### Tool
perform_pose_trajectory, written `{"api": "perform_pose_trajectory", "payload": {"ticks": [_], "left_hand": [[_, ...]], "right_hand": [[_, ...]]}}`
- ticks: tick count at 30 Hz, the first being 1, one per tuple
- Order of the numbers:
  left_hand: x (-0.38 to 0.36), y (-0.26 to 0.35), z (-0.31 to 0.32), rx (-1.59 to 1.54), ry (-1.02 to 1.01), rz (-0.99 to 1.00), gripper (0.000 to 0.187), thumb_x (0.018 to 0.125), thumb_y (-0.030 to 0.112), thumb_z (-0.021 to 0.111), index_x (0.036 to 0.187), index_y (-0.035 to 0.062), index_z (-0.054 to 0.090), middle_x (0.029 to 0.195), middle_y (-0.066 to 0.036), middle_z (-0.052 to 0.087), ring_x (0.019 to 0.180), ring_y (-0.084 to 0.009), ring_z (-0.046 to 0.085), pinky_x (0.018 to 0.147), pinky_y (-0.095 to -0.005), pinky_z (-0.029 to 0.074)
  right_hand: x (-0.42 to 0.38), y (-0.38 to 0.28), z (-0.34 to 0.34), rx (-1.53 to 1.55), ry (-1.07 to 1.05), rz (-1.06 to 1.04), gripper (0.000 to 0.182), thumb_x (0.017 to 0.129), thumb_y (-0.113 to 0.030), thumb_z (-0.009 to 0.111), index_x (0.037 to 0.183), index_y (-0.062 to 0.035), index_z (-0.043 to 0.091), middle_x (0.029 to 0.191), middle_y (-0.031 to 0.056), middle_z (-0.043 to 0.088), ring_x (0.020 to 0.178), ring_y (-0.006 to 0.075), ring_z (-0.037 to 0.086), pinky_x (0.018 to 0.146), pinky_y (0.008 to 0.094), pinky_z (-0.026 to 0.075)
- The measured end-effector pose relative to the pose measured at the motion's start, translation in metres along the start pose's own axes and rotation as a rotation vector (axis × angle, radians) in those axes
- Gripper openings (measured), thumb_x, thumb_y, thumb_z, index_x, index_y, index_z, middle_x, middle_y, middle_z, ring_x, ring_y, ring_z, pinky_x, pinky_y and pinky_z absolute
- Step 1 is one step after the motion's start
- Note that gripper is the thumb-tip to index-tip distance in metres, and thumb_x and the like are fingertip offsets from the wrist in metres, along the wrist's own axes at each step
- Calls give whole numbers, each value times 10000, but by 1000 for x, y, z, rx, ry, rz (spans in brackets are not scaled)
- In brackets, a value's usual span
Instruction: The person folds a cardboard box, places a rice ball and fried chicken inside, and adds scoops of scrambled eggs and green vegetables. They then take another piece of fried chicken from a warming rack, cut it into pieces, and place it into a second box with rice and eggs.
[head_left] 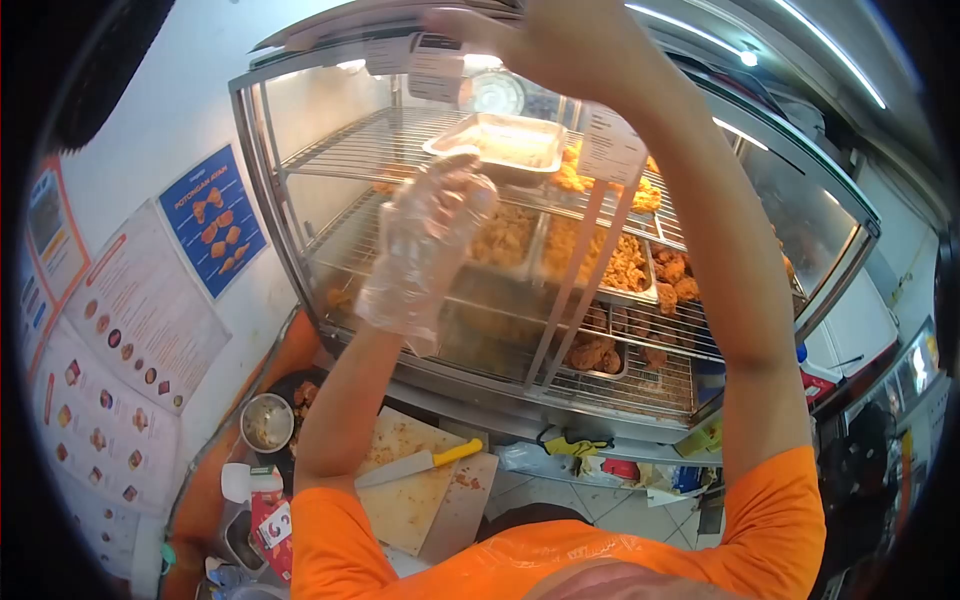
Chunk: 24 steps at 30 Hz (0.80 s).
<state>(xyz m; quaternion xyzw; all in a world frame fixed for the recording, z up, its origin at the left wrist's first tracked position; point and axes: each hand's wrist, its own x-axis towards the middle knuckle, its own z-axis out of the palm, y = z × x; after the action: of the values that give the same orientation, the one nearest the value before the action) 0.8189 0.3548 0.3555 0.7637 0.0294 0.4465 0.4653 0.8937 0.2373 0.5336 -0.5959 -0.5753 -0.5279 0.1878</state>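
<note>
While R hand (555, 40) is up at top edge of view, over the top of the display cab. (262, 180), L hand (425, 240) is raised in front of the cab.'s glass side, lower & to the left. L hand wears clear plastic glove (405, 285), loose at wrist; fingers part-curled, roughly half open, nothing seen in grip. Can't tell if it touches the glass. R hand bare, blurred & partly cut off; can't tell how far its fingers are open or if they hold anything. Nearest to it: paper labels (436, 68) at cab.'s upper edge.

Cab. sits directly ahead of the person, lit inside, w/ wire racks. Upper rack: shallow metal tray (505, 148), fried pcs (646, 196) to its right. Mid level: trays of crumbly fried food (622, 265), darker chicken pcs (677, 272) at right end. Lower tray (622, 362) holds more dark pcs.

Below, btm ctr-left: cutting board (405, 525) w/ crumbs/stains, yellow-handled knife (400, 468) lying across it. Metal bowl (267, 423) left of board. Left wall: blue poster (215, 222), menu sheets (150, 300) next to it. Orange sleeves (340, 545) on both arms.
</note>
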Motion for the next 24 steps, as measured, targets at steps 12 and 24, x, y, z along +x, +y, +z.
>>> {"api": "perform_pose_trajectory", "payload": {"ticks": [12,24], "left_hand": [[-13,-14,-47,-291,139,39,342,943,103,680,1266,28,594,919,-41,666,784,-67,591,679,-199,485],[11,14,-75,-600,178,39,681,957,386,653,1458,0,400,1283,-198,588,1044,-226,641,845,-291,534]], "right_hand": [[83,59,16,257,-88,-92,281,960,-243,570,993,5,697,896,201,704,822,320,658,790,434,502],[-4,26,27,32,-179,-253,302,991,-263,532,1257,-286,671,1193,78,678,949,296,687,812,414,560]]}}
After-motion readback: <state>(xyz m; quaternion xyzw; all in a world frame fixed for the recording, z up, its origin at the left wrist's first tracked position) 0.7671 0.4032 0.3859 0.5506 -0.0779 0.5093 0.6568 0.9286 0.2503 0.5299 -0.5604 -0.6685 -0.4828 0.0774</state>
